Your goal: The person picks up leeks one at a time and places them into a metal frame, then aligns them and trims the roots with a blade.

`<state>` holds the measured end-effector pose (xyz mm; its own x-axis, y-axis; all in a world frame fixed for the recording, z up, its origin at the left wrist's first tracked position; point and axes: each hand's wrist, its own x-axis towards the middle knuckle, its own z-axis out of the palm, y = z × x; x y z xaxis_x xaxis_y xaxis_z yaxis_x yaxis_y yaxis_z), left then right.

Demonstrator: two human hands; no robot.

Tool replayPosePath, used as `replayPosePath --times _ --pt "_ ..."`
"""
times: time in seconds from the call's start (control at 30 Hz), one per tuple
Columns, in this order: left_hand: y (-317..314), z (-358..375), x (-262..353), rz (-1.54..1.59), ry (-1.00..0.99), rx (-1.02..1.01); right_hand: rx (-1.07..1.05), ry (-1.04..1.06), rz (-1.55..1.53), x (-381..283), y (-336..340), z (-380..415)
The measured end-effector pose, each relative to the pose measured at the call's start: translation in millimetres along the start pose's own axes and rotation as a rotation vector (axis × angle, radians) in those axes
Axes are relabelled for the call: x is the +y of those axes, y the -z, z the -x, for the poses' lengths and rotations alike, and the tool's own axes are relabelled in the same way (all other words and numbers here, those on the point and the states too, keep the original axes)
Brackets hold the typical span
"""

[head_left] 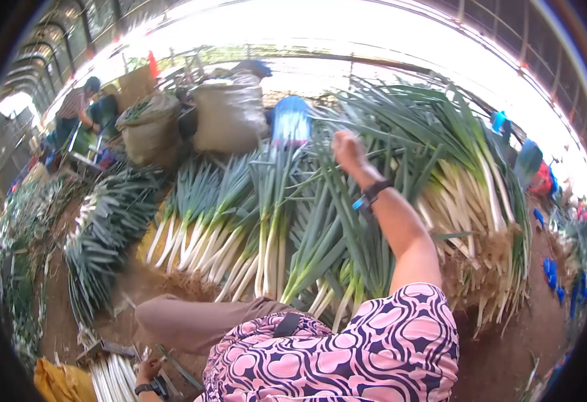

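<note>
My right hand [350, 151] is raised over the green leaves of a long row of leeks [223, 228], its fingers curled; anything inside them is hidden. A dark band with a blue part circles that wrist. Low at the left, my left hand [150, 370] is beside a bundle of white leek stalks [111, 379], with bits of green leaf around it. Its fingers look curled, but I cannot make out what they hold. To the right lies a big pile of leeks [467, 194], white stems and brown roots facing me.
Two stuffed sacks [226, 117] stand behind the row, beside a blue translucent bag [292, 120]. More leeks [109, 228] lie on the soil at the left. Yellow cloth [62, 382] lies near my left hand. Another person [79, 110] works at the far left.
</note>
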<state>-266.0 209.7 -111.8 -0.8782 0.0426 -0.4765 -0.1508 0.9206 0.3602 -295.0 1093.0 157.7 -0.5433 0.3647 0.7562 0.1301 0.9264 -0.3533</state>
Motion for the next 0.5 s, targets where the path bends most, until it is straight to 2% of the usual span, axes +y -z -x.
replayPosePath --times 0.07,0.13,0.17,0.2,0.23,0.3,0.33,0.4,0.5 --pt "-15.7 -6.3 -24.9 0.019 -0.093 0.052 -0.255 0.156 -0.274 -69.6 -47.9 33.2" --pt "-37.8 -11.7 -50.0 0.066 -0.302 0.134 -0.524 0.174 -0.447 -138.8 -72.5 61.4" --pt "-47.8 -10.0 -59.5 0.070 -0.334 0.165 -0.668 0.189 -0.530 -168.2 -89.2 78.0" --pt "-45.8 -17.2 -65.6 -0.067 -0.228 0.085 -0.860 0.187 -0.545 -187.3 -113.7 87.4" --pt "-56.1 -17.6 -77.6 -0.032 -0.145 0.063 -0.957 0.242 -0.537 -203.6 -140.5 96.1" --pt "-23.0 42.2 2.2 0.104 0.007 0.097 -1.137 0.259 -0.507 -219.7 -200.2 120.5" --pt "-22.9 48.4 10.3 0.140 0.030 0.105 -1.176 0.260 -0.477 -224.3 -230.5 132.8" --pt "-18.9 59.5 21.4 0.195 0.058 0.111 -1.374 0.011 -0.517 -220.4 -287.4 154.0" --pt "-35.9 48.2 0.2 0.153 -0.031 0.137 -1.452 -0.410 -0.489 -208.3 -366.1 198.6"
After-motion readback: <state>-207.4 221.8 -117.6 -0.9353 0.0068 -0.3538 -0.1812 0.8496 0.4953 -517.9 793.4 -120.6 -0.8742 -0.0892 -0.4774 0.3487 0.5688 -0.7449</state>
